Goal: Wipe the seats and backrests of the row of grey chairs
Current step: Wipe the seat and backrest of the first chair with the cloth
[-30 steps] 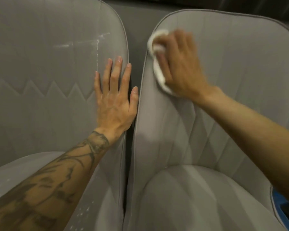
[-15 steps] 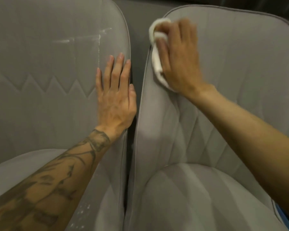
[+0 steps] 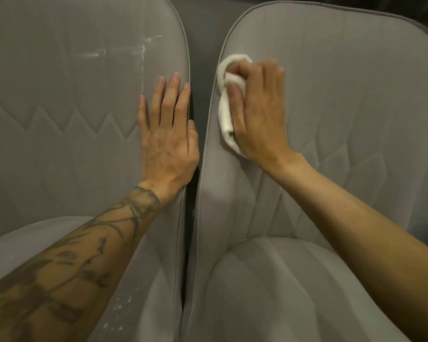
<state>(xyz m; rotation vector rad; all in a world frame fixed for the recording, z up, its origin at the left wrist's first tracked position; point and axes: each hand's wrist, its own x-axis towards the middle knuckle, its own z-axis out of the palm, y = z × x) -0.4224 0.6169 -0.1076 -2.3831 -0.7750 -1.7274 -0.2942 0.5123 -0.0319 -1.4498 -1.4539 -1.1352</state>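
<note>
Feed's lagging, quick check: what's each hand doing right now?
Left hand: open, fingers flat on the left chair's backrest.
Right hand: grips the white cloth against the right chair's backrest.

Left chair (image 3: pixel 59 144): left hand (image 3: pixel 168 134) flat on backrest's right edge.
Right chair (image 3: pixel 344 119): right hand (image 3: pixel 257 114) presses cloth (image 3: pixel 226 114) on backrest's left edge.

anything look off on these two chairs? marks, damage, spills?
Yes: whitish streaks smear the left chair's backrest above the left hand, and white specks dot its lower right side. They look like unwiped residue. The right chair's backrest, where the right hand grips the white cloth, shows no marks.
</note>
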